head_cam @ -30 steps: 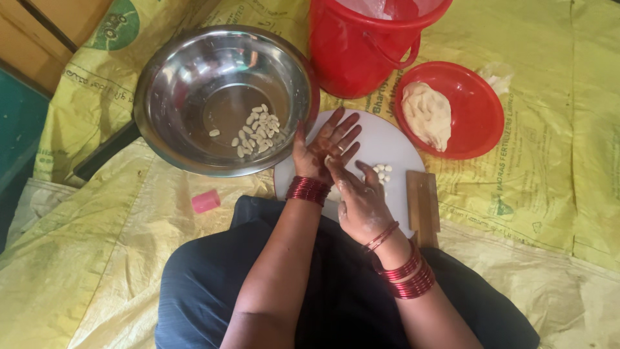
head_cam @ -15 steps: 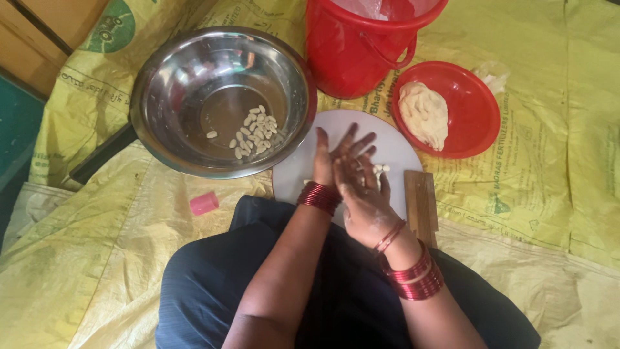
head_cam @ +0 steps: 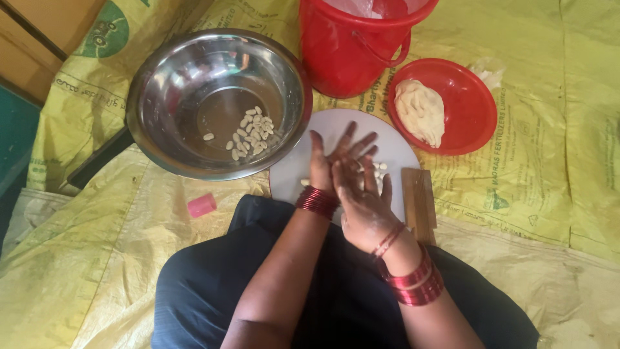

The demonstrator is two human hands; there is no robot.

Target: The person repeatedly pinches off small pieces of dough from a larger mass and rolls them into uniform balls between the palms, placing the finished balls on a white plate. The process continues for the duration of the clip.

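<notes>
- We see the left hand (head_cam: 330, 161) and right hand (head_cam: 363, 197) pressed palm to palm with fingers straight, above a round white board (head_cam: 303, 165); we cannot tell whether anything lies between the palms.
- Small pale dough pieces (head_cam: 380, 169) lie on the board, just beyond the fingertips.
- Beyond the left hand stands a steel bowl (head_cam: 168, 97), holding a cluster of similar shaped pieces (head_cam: 253, 132) at its bottom.
- Beyond the right hand sits a red plate (head_cam: 475, 97) carrying a lump of dough (head_cam: 421, 111).
- Directly ahead of both hands stands a red bucket (head_cam: 345, 55); its contents are unclear.
- A wooden block (head_cam: 418, 203) lies just beside the right wrist.
- A small pink object (head_cam: 201, 205) lies beside the left forearm.
- Yellow printed sacks (head_cam: 549, 161), one with a green round emblem, cover the floor.
</notes>
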